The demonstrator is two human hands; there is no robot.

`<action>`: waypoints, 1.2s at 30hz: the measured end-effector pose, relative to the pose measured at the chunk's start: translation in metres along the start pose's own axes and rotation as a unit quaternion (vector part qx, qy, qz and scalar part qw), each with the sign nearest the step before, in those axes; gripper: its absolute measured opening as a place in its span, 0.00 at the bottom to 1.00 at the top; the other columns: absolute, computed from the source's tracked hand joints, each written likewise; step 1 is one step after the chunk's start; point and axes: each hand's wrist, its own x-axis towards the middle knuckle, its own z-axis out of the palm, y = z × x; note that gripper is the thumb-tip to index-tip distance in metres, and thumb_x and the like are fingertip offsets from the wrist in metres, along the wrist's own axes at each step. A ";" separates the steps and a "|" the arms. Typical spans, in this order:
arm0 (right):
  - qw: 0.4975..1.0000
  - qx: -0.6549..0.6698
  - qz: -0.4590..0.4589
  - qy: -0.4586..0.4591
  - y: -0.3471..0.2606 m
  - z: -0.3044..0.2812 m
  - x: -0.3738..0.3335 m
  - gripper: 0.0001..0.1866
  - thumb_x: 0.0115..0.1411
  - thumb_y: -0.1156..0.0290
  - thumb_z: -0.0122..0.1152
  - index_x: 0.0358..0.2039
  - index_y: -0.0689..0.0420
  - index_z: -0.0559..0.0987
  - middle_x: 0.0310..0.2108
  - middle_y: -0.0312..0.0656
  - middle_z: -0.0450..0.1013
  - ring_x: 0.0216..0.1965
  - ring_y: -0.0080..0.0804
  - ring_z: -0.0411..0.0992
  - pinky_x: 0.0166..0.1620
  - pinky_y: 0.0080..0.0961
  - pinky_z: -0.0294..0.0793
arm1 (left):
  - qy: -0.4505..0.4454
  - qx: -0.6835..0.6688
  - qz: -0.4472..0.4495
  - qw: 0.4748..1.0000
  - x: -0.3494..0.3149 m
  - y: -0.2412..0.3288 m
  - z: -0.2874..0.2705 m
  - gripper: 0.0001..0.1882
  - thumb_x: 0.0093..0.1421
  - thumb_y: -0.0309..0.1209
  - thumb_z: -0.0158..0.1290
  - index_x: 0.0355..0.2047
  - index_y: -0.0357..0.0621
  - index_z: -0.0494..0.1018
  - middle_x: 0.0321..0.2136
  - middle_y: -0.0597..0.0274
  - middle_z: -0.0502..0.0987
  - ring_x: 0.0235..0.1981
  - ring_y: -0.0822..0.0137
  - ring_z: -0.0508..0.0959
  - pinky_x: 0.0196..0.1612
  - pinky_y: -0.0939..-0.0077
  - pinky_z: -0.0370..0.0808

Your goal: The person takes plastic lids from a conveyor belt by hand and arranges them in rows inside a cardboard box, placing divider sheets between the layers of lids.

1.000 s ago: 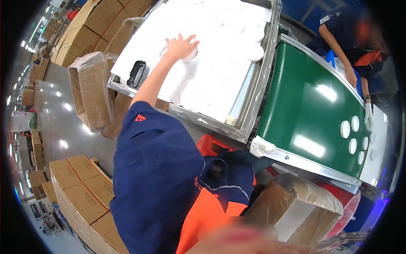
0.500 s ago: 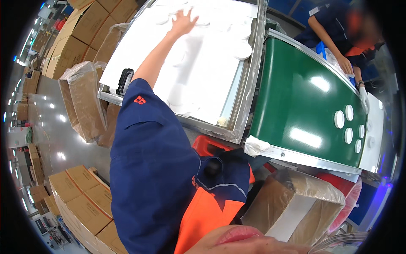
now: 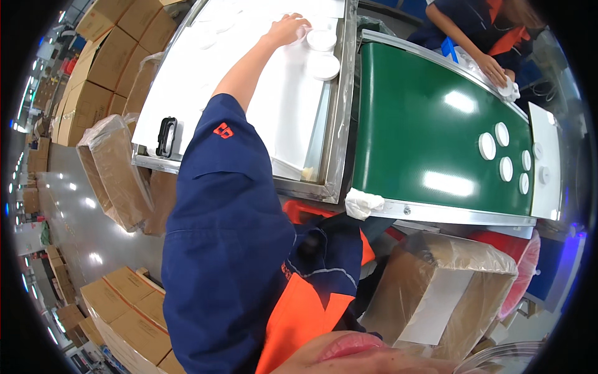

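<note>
Left hand (image 3: pixel 289 30) is resting over the white tabletop (image 3: pixel 187 81), left of the green conveyor belt (image 3: pixel 405 106); fingers are bending, but glare is hiding whether they are gripping anything. Right hand is staying outside the view. Two round white lids (image 3: pixel 322 53) are lying between left hand and belt. Five smaller-looking lids (image 3: pixel 506 169) are sitting on the belt's right part; a co-worker's hand (image 3: pixel 494 71) is showing near its upper edge. Step, judging by pose: handling lids singly. Next move is probably calling for a sure rim grip.
</note>
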 end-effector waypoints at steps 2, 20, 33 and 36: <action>1.000 -0.001 -0.001 -0.014 -0.001 0.009 -0.010 0.23 0.52 0.50 0.55 0.31 0.60 0.77 0.31 0.54 0.71 0.32 0.50 0.72 0.33 0.42 0.73 | 0.016 -0.060 0.006 0.998 -0.007 -0.017 0.000 0.18 0.53 0.21 0.45 0.43 0.53 0.72 0.53 0.65 0.65 0.54 0.58 0.65 0.48 0.58 0.71; 0.978 0.010 0.081 -0.190 -0.006 -0.043 -0.118 0.27 0.51 0.47 0.57 0.29 0.64 0.77 0.27 0.58 0.72 0.32 0.54 0.72 0.34 0.46 0.73 | -0.105 -0.029 0.135 0.985 -0.025 0.071 -0.042 0.15 0.57 0.21 0.43 0.44 0.51 0.69 0.36 0.55 0.69 0.44 0.58 0.71 0.44 0.68 0.70; 0.952 0.073 0.179 -0.238 0.000 0.044 0.006 0.21 0.57 0.57 0.50 0.50 0.47 0.70 0.44 0.51 0.70 0.43 0.52 0.70 0.42 0.44 0.71 | -0.025 -0.746 -0.069 0.662 -0.191 0.303 -0.176 0.13 0.62 0.26 0.43 0.48 0.42 0.66 0.42 0.58 0.72 0.43 0.63 0.74 0.47 0.72 0.70; 0.950 0.085 0.165 -0.250 0.007 0.062 0.012 0.25 0.55 0.51 0.52 0.53 0.41 0.68 0.48 0.48 0.67 0.44 0.50 0.70 0.42 0.45 0.72 | -0.169 -0.788 -0.075 0.588 -0.219 0.417 -0.159 0.14 0.62 0.27 0.43 0.48 0.42 0.65 0.43 0.57 0.72 0.44 0.63 0.74 0.48 0.72 0.70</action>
